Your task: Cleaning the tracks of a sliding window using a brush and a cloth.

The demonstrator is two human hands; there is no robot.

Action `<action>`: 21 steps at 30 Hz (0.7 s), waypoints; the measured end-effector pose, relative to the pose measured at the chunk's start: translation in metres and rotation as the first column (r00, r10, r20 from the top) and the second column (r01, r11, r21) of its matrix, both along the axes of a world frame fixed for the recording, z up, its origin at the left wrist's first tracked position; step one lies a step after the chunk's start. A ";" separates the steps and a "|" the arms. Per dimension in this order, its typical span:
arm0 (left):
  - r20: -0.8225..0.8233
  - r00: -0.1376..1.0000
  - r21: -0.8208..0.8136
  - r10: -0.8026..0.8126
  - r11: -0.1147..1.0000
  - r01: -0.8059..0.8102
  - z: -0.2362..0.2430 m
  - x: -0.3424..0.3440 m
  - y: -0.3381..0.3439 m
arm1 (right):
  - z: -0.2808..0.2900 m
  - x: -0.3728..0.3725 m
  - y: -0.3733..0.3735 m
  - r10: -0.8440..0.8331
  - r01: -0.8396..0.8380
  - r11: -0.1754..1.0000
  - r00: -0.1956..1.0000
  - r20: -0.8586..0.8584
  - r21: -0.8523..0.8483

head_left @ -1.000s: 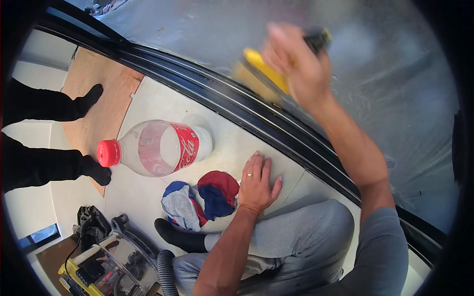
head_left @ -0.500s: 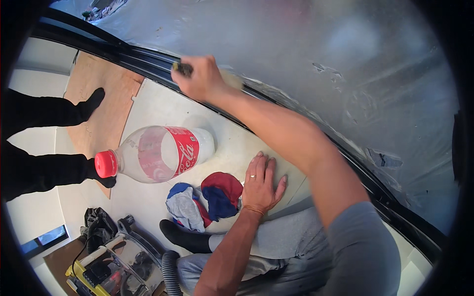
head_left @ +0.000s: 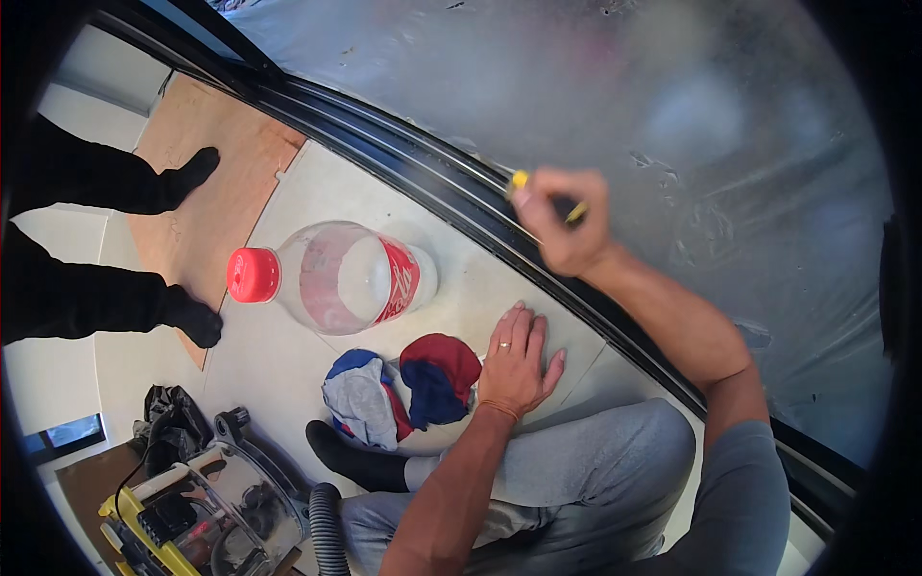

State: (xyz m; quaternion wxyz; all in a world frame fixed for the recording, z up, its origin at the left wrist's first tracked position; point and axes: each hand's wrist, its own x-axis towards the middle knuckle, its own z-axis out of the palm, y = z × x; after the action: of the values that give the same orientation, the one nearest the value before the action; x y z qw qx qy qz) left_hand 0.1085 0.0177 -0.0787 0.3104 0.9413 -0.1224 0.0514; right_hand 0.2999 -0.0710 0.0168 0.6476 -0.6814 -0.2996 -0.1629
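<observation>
My right hand [head_left: 573,216] is closed round a small yellow-and-black handled tool [head_left: 520,180], held over the dark sliding-door track [head_left: 413,152]. Motion blurs the fist, and the tool's exact kind cannot be made out. My left hand [head_left: 519,363] rests flat on the pale floor with its fingers stretched out, holding nothing. Beside its wrist lie crumpled cloths: a dark red and navy one [head_left: 437,379] and a grey, blue and red one [head_left: 363,401]. A large clear plastic bottle [head_left: 322,274] with a red cap and red label stands on the floor, some whitish content inside.
Another person's black-socked feet [head_left: 195,178] are at the left, by a plywood sheet [head_left: 216,163]. Lower left sits a yellow-and-clear vacuum machine [head_left: 221,509] with a grey ribbed hose [head_left: 327,533]. Cloudy plastic sheeting [head_left: 691,163] spreads beyond the track.
My right hand has moved right and nearer along the track with the tool. My left hand stays on the floor. The view has shifted a little.
</observation>
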 end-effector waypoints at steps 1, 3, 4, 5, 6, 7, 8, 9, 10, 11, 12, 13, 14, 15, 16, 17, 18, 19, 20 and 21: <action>0.005 1.000 -0.002 -0.009 1.000 0.009 0.000 0.001 -0.005 | -0.030 0.002 -0.008 -0.007 0.016 0.987 0.998 0.063 -0.158; 0.010 1.000 0.013 -0.008 1.000 0.008 0.000 0.003 -0.003 | -0.039 -0.001 0.018 0.036 0.009 0.972 0.981 0.189 -0.233; 0.013 1.000 -0.001 -0.007 1.000 0.007 0.001 0.003 -0.006 | -0.045 0.004 0.033 0.006 0.041 0.969 0.981 0.192 -0.242; 0.028 1.000 -0.009 -0.006 1.000 0.006 0.003 0.005 -0.005 | -0.048 0.014 0.047 -0.024 0.076 0.966 0.978 0.205 -0.245; 0.021 1.000 -0.004 -0.013 1.000 0.013 0.002 0.004 -0.003 | -0.051 0.014 0.056 -0.033 0.081 0.967 0.979 0.199 -0.241; 0.011 1.000 -0.015 -0.007 1.000 0.007 0.001 0.003 -0.004 | -0.053 0.015 0.060 -0.007 0.058 0.964 0.982 0.191 -0.261; 0.001 1.000 -0.028 0.000 1.000 0.001 0.000 0.002 -0.004 | -0.055 0.016 0.063 0.019 0.034 0.959 0.983 0.183 -0.281; -0.003 1.000 -0.032 -0.006 0.999 0.006 0.000 0.003 -0.004 | -0.057 0.019 0.066 0.013 0.039 0.958 0.984 0.179 -0.285; -0.007 1.000 -0.024 -0.008 1.000 0.008 0.000 0.002 -0.001 | -0.055 0.021 0.073 -0.014 0.053 0.956 0.991 0.136 -0.287; -0.010 1.000 -0.016 -0.008 1.000 0.008 0.000 0.001 0.000 | -0.053 0.024 0.077 -0.040 0.066 0.955 0.995 0.093 -0.291; -0.015 1.000 -0.015 -0.011 1.000 0.011 -0.001 0.001 -0.001 | -0.051 0.029 0.079 -0.043 0.067 0.955 0.995 0.088 -0.289; -0.008 1.000 -0.012 -0.006 1.000 0.006 0.000 0.001 0.001 | -0.043 0.036 0.084 -0.063 0.069 0.955 0.998 0.033 -0.289; 0.003 1.000 -0.019 -0.006 1.000 0.006 -0.001 0.002 -0.001 | -0.038 0.045 0.085 -0.086 0.077 0.951 0.996 -0.019 -0.299; -0.001 1.000 -0.018 -0.005 1.000 0.005 -0.001 0.001 -0.001 | -0.035 0.053 0.090 -0.086 0.075 0.951 0.996 -0.023 -0.299; -0.004 1.000 -0.025 -0.009 1.000 0.008 -0.001 0.001 -0.001 | -0.034 0.062 0.096 -0.108 0.084 0.963 0.991 -0.083 -0.257; -0.007 1.000 -0.028 -0.010 1.000 0.010 -0.001 0.002 0.000 | -0.032 0.071 0.103 -0.126 0.093 0.973 0.982 -0.144 -0.212; -0.010 1.000 -0.023 -0.008 1.000 0.007 -0.002 0.002 0.000 | -0.030 0.081 0.108 -0.123 0.091 0.974 0.981 -0.148 -0.207; -0.010 1.000 -0.027 -0.007 1.000 0.007 -0.002 0.002 0.001 | -0.029 0.089 0.117 -0.122 0.094 0.981 0.980 -0.160 -0.171; -0.007 1.000 -0.033 -0.011 0.999 0.011 -0.001 0.002 0.002 | -0.026 0.097 0.122 -0.125 0.103 0.985 0.978 -0.168 -0.137; -0.011 1.000 -0.021 -0.009 1.000 0.008 -0.001 0.001 0.003 | -0.024 0.102 0.127 -0.128 0.106 0.985 0.977 -0.168 -0.133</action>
State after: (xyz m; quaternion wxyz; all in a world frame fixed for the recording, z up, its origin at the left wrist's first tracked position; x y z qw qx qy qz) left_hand 0.1093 0.0202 -0.0796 0.3212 0.9377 -0.1242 0.0462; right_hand 0.4023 0.0556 -0.0073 0.6174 -0.7484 -0.2100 -0.1212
